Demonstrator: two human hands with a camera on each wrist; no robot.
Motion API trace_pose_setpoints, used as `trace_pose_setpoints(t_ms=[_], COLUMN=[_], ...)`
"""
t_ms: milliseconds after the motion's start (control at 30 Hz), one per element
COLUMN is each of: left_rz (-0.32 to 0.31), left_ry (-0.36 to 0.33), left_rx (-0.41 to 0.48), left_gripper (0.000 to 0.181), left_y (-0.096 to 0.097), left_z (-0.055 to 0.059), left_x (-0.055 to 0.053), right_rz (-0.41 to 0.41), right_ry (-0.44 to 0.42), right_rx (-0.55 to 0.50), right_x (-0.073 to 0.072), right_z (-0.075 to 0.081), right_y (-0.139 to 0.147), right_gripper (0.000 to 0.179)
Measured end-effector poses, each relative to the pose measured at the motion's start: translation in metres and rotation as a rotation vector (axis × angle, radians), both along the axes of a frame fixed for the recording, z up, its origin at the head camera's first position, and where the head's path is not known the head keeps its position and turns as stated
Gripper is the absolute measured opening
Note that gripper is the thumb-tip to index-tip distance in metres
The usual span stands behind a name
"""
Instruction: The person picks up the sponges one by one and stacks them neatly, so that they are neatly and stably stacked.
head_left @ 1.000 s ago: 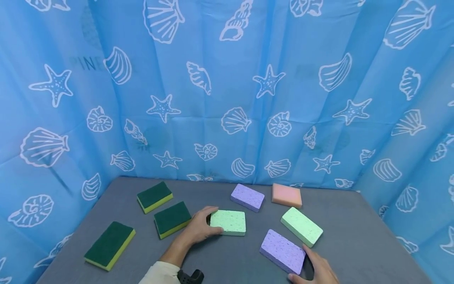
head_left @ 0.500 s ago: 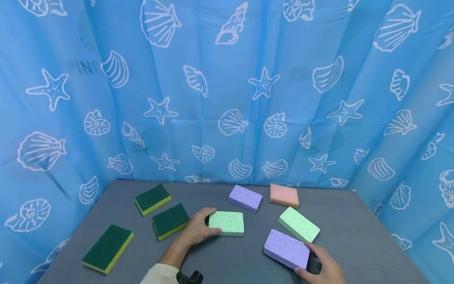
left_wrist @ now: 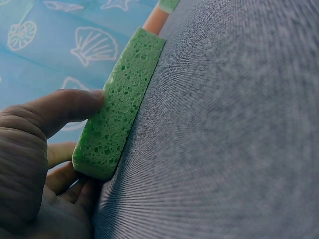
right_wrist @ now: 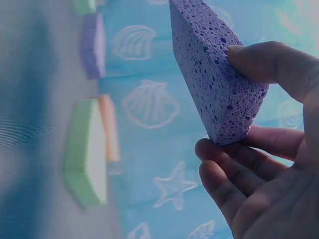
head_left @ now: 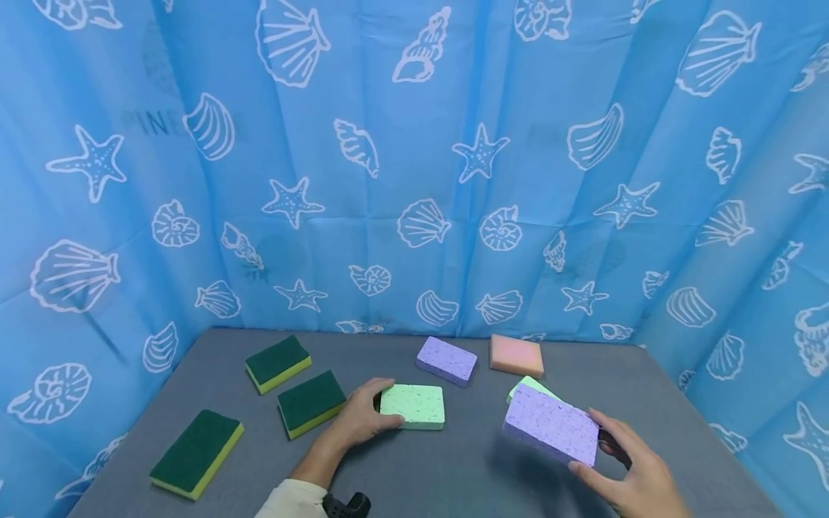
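Note:
My right hand (head_left: 637, 467) pinches a purple sponge (head_left: 552, 424) by its right end, thumb on the near side and fingers on the far side. The sponge is raised over the table, its shadow below it. In the right wrist view the purple sponge (right_wrist: 214, 74) tilts up from between thumb and fingers. My left hand (head_left: 365, 416) grips the left end of a light green sponge (head_left: 414, 406) lying flat on the table. The left wrist view shows the thumb along the edge of this green sponge (left_wrist: 119, 107). Another green sponge (head_left: 523, 388) is partly hidden behind the raised purple one.
Three green-and-yellow scouring sponges lie at the left, the nearest scouring sponge (head_left: 196, 453) toward the front. A second purple sponge (head_left: 447, 360) and an orange sponge (head_left: 516, 355) lie at the back of the grey table (head_left: 447, 482). A blue shell-patterned curtain (head_left: 388, 180) hangs behind.
My right hand has lifted the purple sponge off the table and carried it up and to the right, over part of the second green sponge. My left hand stays on its green sponge.

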State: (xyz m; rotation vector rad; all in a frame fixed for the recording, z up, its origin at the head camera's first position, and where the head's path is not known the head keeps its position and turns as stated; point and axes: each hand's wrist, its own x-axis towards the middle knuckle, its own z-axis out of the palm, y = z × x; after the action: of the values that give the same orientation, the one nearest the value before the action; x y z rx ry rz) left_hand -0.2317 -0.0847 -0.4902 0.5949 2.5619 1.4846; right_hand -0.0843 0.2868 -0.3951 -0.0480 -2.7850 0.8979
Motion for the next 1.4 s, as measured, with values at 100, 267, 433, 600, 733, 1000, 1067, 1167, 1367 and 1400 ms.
trace_pose_setpoints(t_ms=[100,267,433,600,733,1000,1067,1167,1367,1400], left_rz=[-0.005,-0.002,0.001,-0.001,-0.007,-0.006,-0.007,-0.007,-0.005,-0.005], left_ry=[-0.001,-0.002,0.002,0.006,0.016,0.015,0.017,0.012,-0.001,0.000], left_rx=[0.003,0.008,0.005,0.001,0.000,0.011,0.009,0.005,0.002,0.003], left_gripper=[0.072,0.071,0.072,0.072,0.071,0.071,0.071,0.072,0.072,0.072], left_y=[-0.001,-0.003,-0.003,-0.002,-0.002,0.000,0.000,0.000,0.000,0.000], left_z=[0.000,-0.003,-0.004,-0.004,-0.004,-0.001,-0.001,0.000,-0.002,-0.002], left_x=[0.000,0.000,-0.001,-0.001,-0.001,0.000,0.000,0.000,0.000,0.000], right_rz=[0.028,0.067,0.091,0.115,0.137,0.174,0.189,0.223,0.307,0.313], right_ry=[0.073,0.128,0.112,0.159,0.204,0.233,0.252,0.265,0.303,0.308], right_rx=[0.026,0.056,0.040,0.017,-0.015,-0.042,-0.045,-0.066,-0.139,-0.142], right_x=[0.000,-0.002,-0.003,-0.007,-0.010,-0.015,-0.018,-0.022,-0.032,-0.034], right_z=[0.010,0.023,0.031,0.036,0.038,0.044,0.045,0.046,0.044,0.044], right_y=[0.000,-0.006,-0.013,-0.021,-0.028,-0.040,-0.044,-0.049,-0.059,-0.061], right_gripper=[0.085,0.082,0.082,0.079,0.078,0.075,0.074,0.074,0.075,0.075])
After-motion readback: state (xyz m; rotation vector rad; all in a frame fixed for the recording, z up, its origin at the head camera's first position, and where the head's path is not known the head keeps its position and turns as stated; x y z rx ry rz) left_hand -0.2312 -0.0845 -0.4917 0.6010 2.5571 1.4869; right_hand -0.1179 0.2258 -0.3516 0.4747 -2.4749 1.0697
